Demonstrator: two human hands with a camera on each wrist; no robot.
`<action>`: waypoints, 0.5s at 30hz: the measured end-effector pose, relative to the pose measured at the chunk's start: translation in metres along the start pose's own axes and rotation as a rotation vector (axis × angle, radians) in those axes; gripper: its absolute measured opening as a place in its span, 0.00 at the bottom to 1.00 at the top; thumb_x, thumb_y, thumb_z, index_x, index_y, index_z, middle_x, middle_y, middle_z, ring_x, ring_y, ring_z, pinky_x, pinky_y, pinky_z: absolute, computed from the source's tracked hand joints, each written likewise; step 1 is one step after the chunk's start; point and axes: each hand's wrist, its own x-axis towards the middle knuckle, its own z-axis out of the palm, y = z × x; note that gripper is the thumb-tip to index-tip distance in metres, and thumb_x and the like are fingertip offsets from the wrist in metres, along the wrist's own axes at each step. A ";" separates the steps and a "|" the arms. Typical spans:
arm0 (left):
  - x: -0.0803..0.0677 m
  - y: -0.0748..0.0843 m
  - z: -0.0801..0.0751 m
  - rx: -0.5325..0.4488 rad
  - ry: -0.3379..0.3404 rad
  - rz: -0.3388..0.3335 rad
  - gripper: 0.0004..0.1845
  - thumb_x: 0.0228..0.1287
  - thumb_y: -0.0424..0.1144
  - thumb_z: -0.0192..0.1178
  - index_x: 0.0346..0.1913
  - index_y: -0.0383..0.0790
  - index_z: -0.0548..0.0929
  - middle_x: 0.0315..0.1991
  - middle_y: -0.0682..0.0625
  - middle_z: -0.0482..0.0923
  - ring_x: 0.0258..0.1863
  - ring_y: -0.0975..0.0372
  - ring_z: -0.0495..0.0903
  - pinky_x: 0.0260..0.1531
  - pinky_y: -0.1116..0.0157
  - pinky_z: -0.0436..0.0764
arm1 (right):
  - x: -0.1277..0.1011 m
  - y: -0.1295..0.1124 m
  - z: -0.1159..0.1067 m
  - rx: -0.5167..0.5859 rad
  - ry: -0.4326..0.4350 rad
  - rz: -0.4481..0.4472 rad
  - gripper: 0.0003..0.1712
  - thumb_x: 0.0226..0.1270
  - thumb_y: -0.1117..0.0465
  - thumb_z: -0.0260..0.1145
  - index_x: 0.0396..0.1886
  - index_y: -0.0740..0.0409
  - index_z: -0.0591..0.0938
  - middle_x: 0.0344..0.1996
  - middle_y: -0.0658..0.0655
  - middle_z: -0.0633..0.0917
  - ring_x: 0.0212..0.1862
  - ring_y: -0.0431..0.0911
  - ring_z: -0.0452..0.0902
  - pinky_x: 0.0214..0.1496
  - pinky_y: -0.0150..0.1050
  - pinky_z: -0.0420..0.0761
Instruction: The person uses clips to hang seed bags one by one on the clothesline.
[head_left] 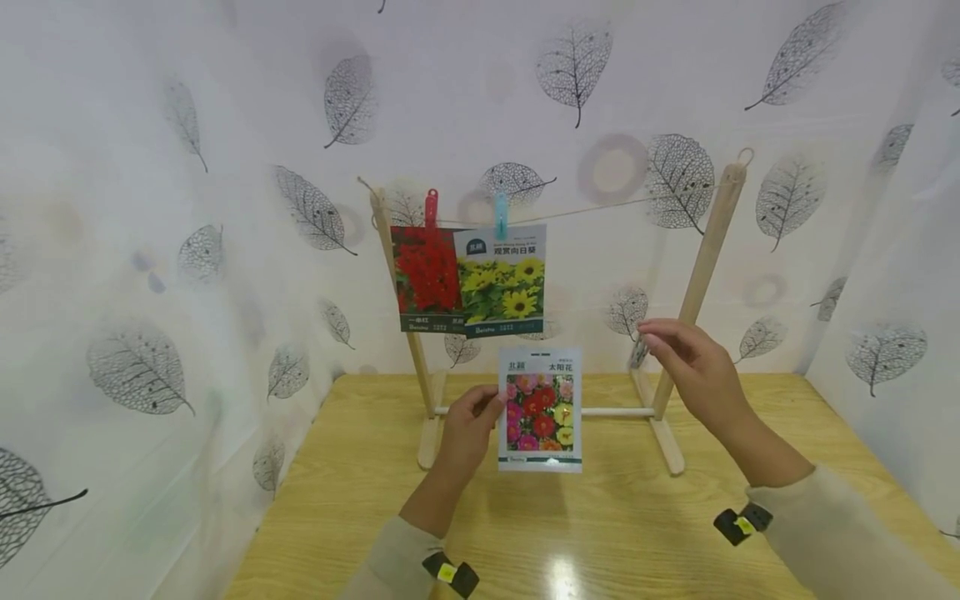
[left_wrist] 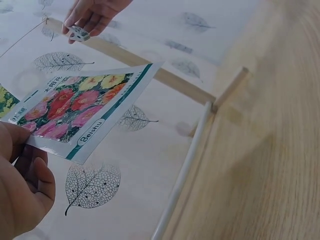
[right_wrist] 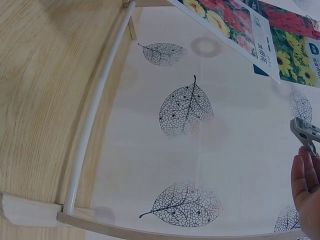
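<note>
My left hand (head_left: 468,425) pinches the left edge of a white seed packet (head_left: 543,462) printed with pink, red and yellow flowers, its front facing me. In the left wrist view, the thumb and fingers grip that packet (left_wrist: 107,135) near a corner. To the right, my right hand (head_left: 693,367) holds a grey clothespin (right_wrist: 304,131) at its fingertips, apart from the packet. Above the left hand, a red-flower packet (head_left: 426,271) hangs from a string (head_left: 611,205) by a red clothespin (head_left: 431,210). A sunflower packet (head_left: 498,250), under a light-blue clothespin (head_left: 501,215), overlaps its right side.
The string runs between two wooden posts, the right post (head_left: 708,242) and the left post (head_left: 420,367). A white rod (head_left: 618,412) joins them low down. The stand is on a wood-grain table (head_left: 360,500), before a leaf-patterned curtain (head_left: 247,125).
</note>
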 end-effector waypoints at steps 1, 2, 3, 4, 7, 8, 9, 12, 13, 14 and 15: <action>0.000 0.001 0.000 0.001 -0.001 0.003 0.14 0.73 0.46 0.60 0.50 0.39 0.84 0.43 0.47 0.82 0.40 0.55 0.76 0.39 0.70 0.79 | 0.001 -0.001 0.000 0.001 -0.002 0.000 0.14 0.75 0.65 0.61 0.57 0.56 0.83 0.55 0.47 0.83 0.53 0.25 0.78 0.54 0.15 0.74; 0.001 0.002 0.000 -0.004 -0.003 0.002 0.14 0.73 0.46 0.60 0.50 0.39 0.84 0.43 0.48 0.82 0.40 0.56 0.76 0.40 0.69 0.79 | 0.002 -0.001 -0.001 0.002 -0.005 -0.002 0.14 0.75 0.65 0.61 0.57 0.57 0.83 0.55 0.50 0.83 0.52 0.25 0.78 0.54 0.16 0.75; 0.001 0.003 0.000 -0.006 -0.004 0.007 0.14 0.74 0.46 0.60 0.50 0.39 0.84 0.42 0.48 0.82 0.39 0.56 0.76 0.40 0.69 0.79 | 0.002 -0.002 -0.001 -0.001 -0.006 -0.003 0.14 0.76 0.65 0.61 0.57 0.57 0.83 0.55 0.51 0.83 0.52 0.25 0.78 0.53 0.15 0.74; 0.002 0.004 0.000 -0.006 -0.004 0.013 0.14 0.73 0.46 0.60 0.50 0.39 0.84 0.42 0.47 0.82 0.39 0.57 0.76 0.39 0.69 0.78 | 0.003 -0.003 -0.001 -0.002 -0.007 -0.005 0.14 0.76 0.65 0.61 0.57 0.57 0.83 0.55 0.51 0.83 0.52 0.25 0.78 0.53 0.16 0.75; 0.002 0.009 0.001 0.004 -0.002 0.026 0.14 0.73 0.46 0.61 0.50 0.38 0.85 0.40 0.48 0.81 0.36 0.60 0.75 0.39 0.68 0.79 | 0.004 -0.004 -0.002 0.004 -0.014 -0.021 0.14 0.76 0.65 0.60 0.57 0.56 0.83 0.55 0.45 0.82 0.53 0.25 0.78 0.54 0.15 0.74; 0.001 0.010 0.002 0.007 0.000 0.028 0.15 0.73 0.46 0.61 0.50 0.38 0.85 0.39 0.49 0.81 0.36 0.61 0.75 0.39 0.67 0.79 | 0.005 -0.005 -0.003 0.003 -0.015 -0.029 0.14 0.76 0.66 0.60 0.57 0.56 0.83 0.55 0.43 0.82 0.53 0.26 0.78 0.54 0.15 0.74; 0.001 0.011 0.002 0.010 0.001 0.029 0.15 0.73 0.46 0.61 0.50 0.38 0.85 0.39 0.48 0.81 0.36 0.62 0.74 0.39 0.67 0.79 | 0.005 -0.005 -0.003 0.002 -0.015 -0.036 0.14 0.76 0.66 0.60 0.57 0.56 0.83 0.55 0.41 0.81 0.53 0.26 0.77 0.54 0.15 0.74; 0.002 0.013 0.003 0.014 0.003 0.023 0.15 0.73 0.47 0.61 0.51 0.39 0.85 0.42 0.46 0.82 0.37 0.62 0.75 0.41 0.66 0.80 | 0.007 -0.006 -0.004 -0.011 -0.011 -0.056 0.14 0.76 0.66 0.59 0.57 0.57 0.83 0.55 0.42 0.81 0.54 0.26 0.77 0.54 0.15 0.73; 0.003 0.014 0.003 0.017 0.003 0.018 0.15 0.73 0.47 0.61 0.51 0.40 0.85 0.44 0.45 0.83 0.39 0.62 0.76 0.42 0.65 0.80 | 0.009 -0.007 -0.004 -0.015 -0.009 -0.061 0.14 0.76 0.67 0.59 0.57 0.59 0.83 0.55 0.43 0.81 0.54 0.26 0.76 0.54 0.15 0.73; 0.003 0.014 0.004 0.018 0.004 0.015 0.16 0.73 0.47 0.61 0.52 0.39 0.85 0.45 0.44 0.83 0.40 0.62 0.76 0.42 0.67 0.80 | 0.010 -0.007 -0.005 -0.026 -0.006 -0.064 0.14 0.76 0.66 0.59 0.57 0.59 0.83 0.54 0.45 0.82 0.54 0.26 0.76 0.53 0.15 0.73; 0.004 0.014 0.004 0.018 0.006 0.014 0.16 0.73 0.47 0.61 0.52 0.39 0.85 0.46 0.43 0.83 0.40 0.62 0.77 0.43 0.67 0.80 | 0.011 -0.007 -0.005 -0.031 -0.003 -0.070 0.14 0.76 0.66 0.59 0.57 0.59 0.83 0.54 0.46 0.82 0.54 0.26 0.76 0.53 0.15 0.73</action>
